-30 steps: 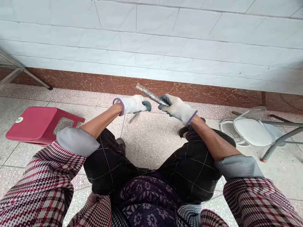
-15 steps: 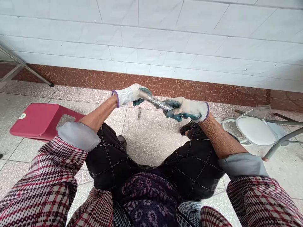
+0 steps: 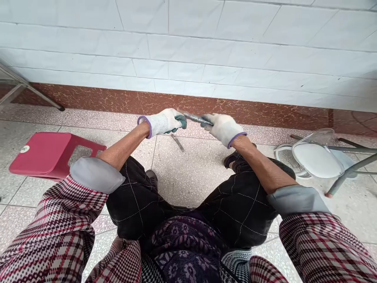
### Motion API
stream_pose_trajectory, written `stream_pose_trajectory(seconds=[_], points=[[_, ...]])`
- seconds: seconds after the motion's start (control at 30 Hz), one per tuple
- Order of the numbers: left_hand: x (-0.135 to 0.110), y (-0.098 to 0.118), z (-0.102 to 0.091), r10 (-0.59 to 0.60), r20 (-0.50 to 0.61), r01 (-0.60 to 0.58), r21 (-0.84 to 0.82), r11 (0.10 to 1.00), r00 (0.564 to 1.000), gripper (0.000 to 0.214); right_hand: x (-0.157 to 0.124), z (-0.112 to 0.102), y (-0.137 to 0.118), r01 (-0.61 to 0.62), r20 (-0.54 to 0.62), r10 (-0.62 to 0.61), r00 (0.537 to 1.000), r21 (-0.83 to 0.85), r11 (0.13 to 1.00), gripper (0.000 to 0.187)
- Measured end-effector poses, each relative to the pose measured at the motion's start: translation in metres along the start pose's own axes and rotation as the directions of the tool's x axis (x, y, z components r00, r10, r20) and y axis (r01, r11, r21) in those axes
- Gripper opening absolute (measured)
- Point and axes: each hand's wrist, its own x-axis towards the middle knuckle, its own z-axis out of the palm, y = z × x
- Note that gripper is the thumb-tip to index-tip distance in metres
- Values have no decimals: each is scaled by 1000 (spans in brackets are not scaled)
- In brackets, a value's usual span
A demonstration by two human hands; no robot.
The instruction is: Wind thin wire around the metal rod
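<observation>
Both my hands wear white knit gloves with green palms. My left hand (image 3: 165, 122) is closed round one end of a silvery, ridged metal rod (image 3: 194, 117). A thin metal strip (image 3: 177, 142) hangs below that hand. My right hand (image 3: 221, 127) grips the rod's other end, fingers wrapped over it. The rod runs nearly level between the hands, above the floor in front of my knees. Only its short middle stretch shows.
A red plastic stool (image 3: 44, 154) stands at the left. A tipped-over chair with a white seat (image 3: 316, 160) lies at the right. A white tiled wall with a reddish skirting (image 3: 118, 101) runs across ahead. Metal legs (image 3: 32, 92) reach in at far left.
The hands have come closer together along the rod, which has levelled out from a tilt. The right hand has turned knuckles-up, and the thin strip under the left hand has swung.
</observation>
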Motion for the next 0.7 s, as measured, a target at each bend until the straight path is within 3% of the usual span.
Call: stream_pose_trajectory(seconds=[0.03, 0.1, 0.2, 0.27, 0.33, 0.43, 0.5, 0.6, 0.7], points=[[1, -2, -2, -9, -35, 10, 42, 999, 999, 31, 1, 2, -1, 12, 67, -7, 998, -83, 997, 37], [4, -6, -6, -12, -86, 21, 106, 994, 996, 29, -2, 3, -2, 67, 143, -57, 988, -61, 996, 35], [7, -14, -10, -7, -108, 16, 81, 997, 994, 27, -15, 1, 2, 151, 220, -214, 952, 274, 950, 26], [8, -16, -10, -5, -100, 4, -1, 1000, 995, 27, -24, -2, 5, 129, 289, -329, 899, 543, 830, 23], [7, -16, -8, 14, -82, -22, -91, 996, 997, 25, -32, -7, 6, 82, 307, -396, 866, 694, 716, 28], [6, -7, 0, 32, -68, -48, -252, 966, 997, 16, -39, -18, -1, 54, 181, -375, 909, 842, 537, 34], [5, 2, 6, 25, -81, -53, -369, 928, 996, 13, -41, -25, -7, 49, 77, -321, 944, 929, 366, 33], [2, 12, 8, 99, -126, -150, -508, 848, 987, 22, -40, -30, -13, 75, -34, -253, 967, 986, 152, 34], [1, 10, 0, 90, -231, -209, -566, 798, 969, 22, -38, -29, -13, 79, -67, -250, 966, 996, 37, 38]])
